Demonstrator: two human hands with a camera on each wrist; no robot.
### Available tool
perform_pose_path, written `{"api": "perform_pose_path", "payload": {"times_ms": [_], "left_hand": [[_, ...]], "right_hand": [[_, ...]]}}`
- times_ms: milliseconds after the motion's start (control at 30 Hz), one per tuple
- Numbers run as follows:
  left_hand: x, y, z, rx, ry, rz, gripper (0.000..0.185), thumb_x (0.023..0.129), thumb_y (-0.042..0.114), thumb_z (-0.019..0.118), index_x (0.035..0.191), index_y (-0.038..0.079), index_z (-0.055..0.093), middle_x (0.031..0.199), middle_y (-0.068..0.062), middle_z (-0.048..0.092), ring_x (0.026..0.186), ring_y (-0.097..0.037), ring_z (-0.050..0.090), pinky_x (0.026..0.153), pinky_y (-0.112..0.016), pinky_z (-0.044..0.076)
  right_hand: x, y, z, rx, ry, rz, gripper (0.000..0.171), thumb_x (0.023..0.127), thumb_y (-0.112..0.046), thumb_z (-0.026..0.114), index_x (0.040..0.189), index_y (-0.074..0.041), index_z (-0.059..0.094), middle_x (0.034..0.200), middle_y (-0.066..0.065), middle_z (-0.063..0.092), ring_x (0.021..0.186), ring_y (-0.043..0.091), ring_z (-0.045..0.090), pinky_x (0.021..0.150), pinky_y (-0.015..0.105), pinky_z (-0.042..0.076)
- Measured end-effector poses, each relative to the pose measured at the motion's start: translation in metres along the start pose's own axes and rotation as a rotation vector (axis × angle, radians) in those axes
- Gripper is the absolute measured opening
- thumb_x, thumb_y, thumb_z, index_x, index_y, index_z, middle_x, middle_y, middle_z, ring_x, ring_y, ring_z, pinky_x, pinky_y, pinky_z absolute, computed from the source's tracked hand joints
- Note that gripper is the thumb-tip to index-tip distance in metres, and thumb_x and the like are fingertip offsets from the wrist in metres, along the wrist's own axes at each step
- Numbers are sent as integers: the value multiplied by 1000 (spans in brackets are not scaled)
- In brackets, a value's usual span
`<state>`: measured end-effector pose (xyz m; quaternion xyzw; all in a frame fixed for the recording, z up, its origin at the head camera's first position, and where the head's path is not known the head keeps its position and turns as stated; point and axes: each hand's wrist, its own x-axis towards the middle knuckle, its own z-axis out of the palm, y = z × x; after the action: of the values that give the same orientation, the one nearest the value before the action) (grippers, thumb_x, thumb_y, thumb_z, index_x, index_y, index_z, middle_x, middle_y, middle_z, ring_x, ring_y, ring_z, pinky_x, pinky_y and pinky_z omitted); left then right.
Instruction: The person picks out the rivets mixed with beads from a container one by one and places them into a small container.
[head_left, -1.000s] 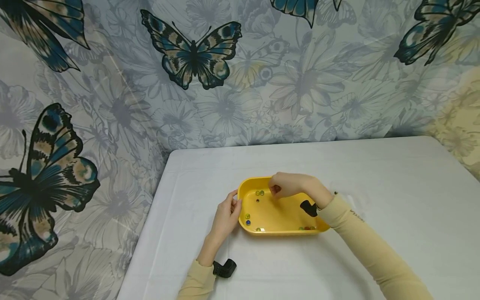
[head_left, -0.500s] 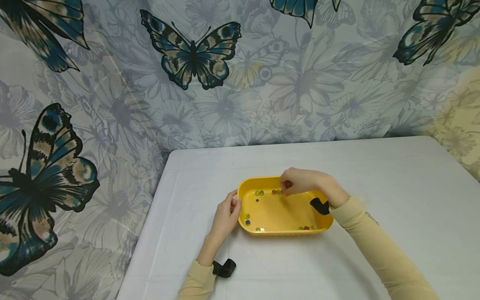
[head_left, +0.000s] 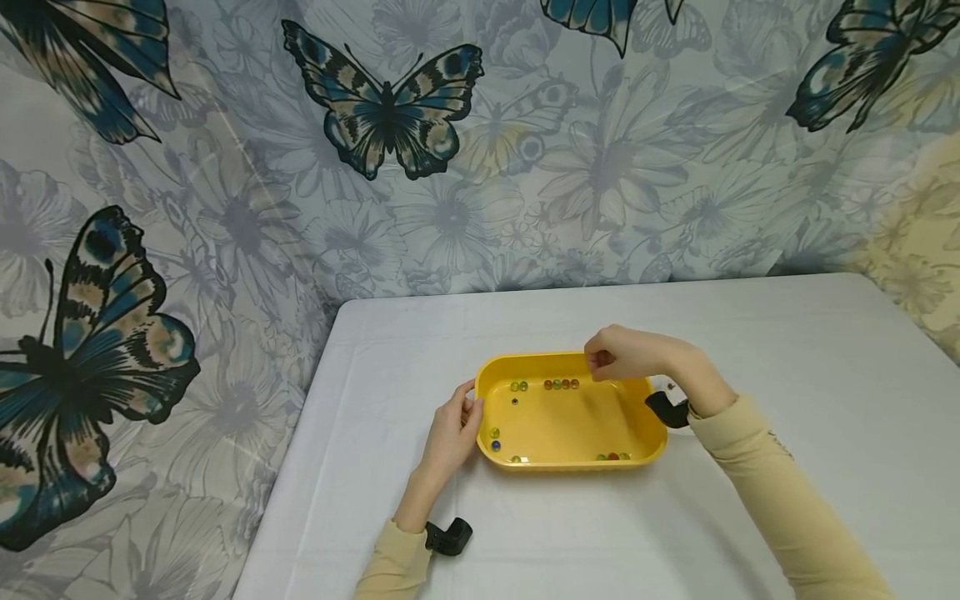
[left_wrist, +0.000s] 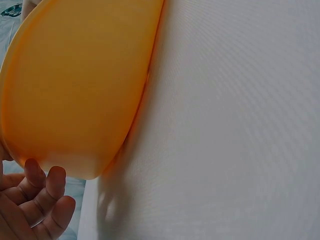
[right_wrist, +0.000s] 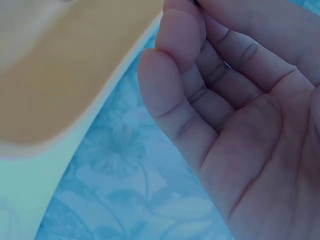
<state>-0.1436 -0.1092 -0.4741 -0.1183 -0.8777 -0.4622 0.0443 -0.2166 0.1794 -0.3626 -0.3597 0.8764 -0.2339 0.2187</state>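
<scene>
The yellow tray sits mid-counter, marbles lined along its far inner wall and scattered at the near corners. The left hand steadies the tray's left end, fingers curled against the rim; a firm brace there should stop it sliding. The right hand hovers above the far rim, wrist raised, fingers bunched narrow; whether they pinch a marble I cannot tell. Low, gentle releases would probably keep marbles from bouncing.
</scene>
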Motion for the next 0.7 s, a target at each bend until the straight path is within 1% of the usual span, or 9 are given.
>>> {"api": "perform_pose_path", "payload": {"times_ms": [200, 367, 700], "left_hand": [[0, 0, 0, 1, 3, 3, 36, 96, 16, 48, 128, -1, 49, 72, 3, 51, 62, -7, 48, 56, -21, 44], [0, -1, 0, -4, 3, 7, 36, 97, 16, 48, 128, -1, 49, 72, 3, 51, 62, -7, 48, 56, -21, 44], [1, -2, 0, -5, 3, 2, 36, 96, 17, 48, 128, -1, 49, 73, 3, 51, 62, -7, 49, 56, -20, 44]], "right_hand": [[-11, 8, -2, 2, 25, 5, 16, 85, -5, 64, 71, -10, 57, 61, -5, 45, 56, 8, 39, 55, 24, 36], [-21, 13, -5, 6, 44, 35, 16, 86, -7, 64, 72, -10, 56, 61, -5, 43, 57, 8, 39, 56, 24, 36], [-42, 21, -6, 28, 85, 57, 13, 85, -3, 63, 75, -8, 57, 65, -4, 46, 58, 9, 42, 55, 23, 39]]}}
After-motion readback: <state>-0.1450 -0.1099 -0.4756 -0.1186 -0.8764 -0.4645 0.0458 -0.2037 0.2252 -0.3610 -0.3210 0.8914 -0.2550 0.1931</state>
